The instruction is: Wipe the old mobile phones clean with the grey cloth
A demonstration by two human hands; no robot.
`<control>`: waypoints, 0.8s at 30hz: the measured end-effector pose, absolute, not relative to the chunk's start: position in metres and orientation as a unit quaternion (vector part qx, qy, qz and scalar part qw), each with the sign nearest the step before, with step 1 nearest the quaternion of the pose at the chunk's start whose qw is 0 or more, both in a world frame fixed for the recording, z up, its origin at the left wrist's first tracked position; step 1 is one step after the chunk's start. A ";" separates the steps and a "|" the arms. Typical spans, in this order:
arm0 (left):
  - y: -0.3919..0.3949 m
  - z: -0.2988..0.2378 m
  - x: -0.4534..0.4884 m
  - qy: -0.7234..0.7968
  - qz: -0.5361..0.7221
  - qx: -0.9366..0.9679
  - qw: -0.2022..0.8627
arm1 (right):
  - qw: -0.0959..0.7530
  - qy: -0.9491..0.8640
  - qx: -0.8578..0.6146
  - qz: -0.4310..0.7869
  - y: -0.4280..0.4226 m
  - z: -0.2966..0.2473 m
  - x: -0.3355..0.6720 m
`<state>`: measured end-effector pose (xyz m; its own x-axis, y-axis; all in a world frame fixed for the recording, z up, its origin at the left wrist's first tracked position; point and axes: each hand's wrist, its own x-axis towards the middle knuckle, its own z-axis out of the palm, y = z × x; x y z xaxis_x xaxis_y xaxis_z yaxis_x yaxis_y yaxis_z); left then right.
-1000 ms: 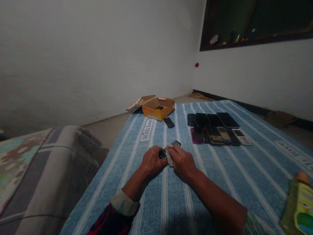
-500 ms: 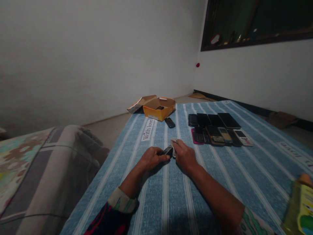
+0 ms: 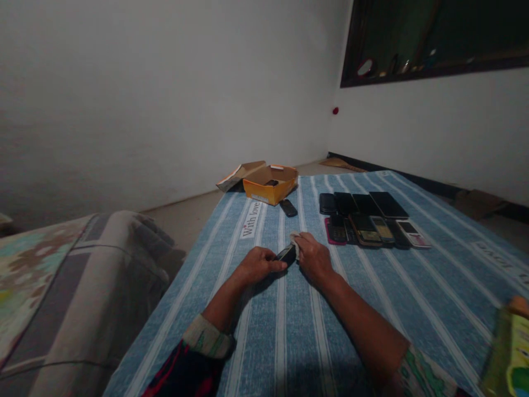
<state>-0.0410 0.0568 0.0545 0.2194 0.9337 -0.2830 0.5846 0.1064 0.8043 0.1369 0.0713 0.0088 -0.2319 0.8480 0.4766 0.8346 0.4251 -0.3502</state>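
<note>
My left hand [image 3: 257, 266] is closed round the near end of a dark mobile phone [image 3: 286, 254], thumb along its side. In my right hand [image 3: 314, 257] a small pale cloth [image 3: 295, 239] is pinched, pressed against the phone's far end. The phone is held tilted just above the striped blue tablecloth [image 3: 268, 342]; part of it is hidden by my fingers and the cloth. Beyond my hands, another dark phone [image 3: 288, 208] lies by itself on the tablecloth.
An open orange cardboard box [image 3: 270, 193] stands at the far left with something dark inside. Several phones [image 3: 363, 231] lie in two rows to the right. A yellow-green package [image 3: 512, 347] sits at the right edge. A draped blanket [image 3: 103, 286] is at the left.
My right hand and the cloth have shifted slightly outward along the phone, showing a little more of it. My left hand keeps its grip in about the same place.
</note>
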 end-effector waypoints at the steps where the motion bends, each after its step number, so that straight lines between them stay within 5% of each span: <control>1: 0.057 0.055 -0.041 0.593 0.193 0.640 0.448 | 0.314 -0.785 -0.534 0.011 0.069 0.009 0.136; 7: 0.061 0.055 -0.042 0.580 0.210 0.653 0.439 | 0.318 -0.841 -0.438 0.012 0.047 0.009 0.118; 12: 0.059 0.058 -0.043 0.586 0.198 0.637 0.460 | 0.324 -0.798 -0.507 0.036 0.061 0.008 0.127; 24: 0.057 0.055 -0.045 0.578 0.229 0.623 0.475 | 0.459 -0.763 -0.438 0.125 0.059 0.007 0.132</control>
<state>-0.0447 0.0573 0.0549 0.2273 0.9375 -0.2634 0.5030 0.1186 0.8561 0.1316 0.0588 0.0073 -0.1953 0.7831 0.5905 0.5537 0.5850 -0.5926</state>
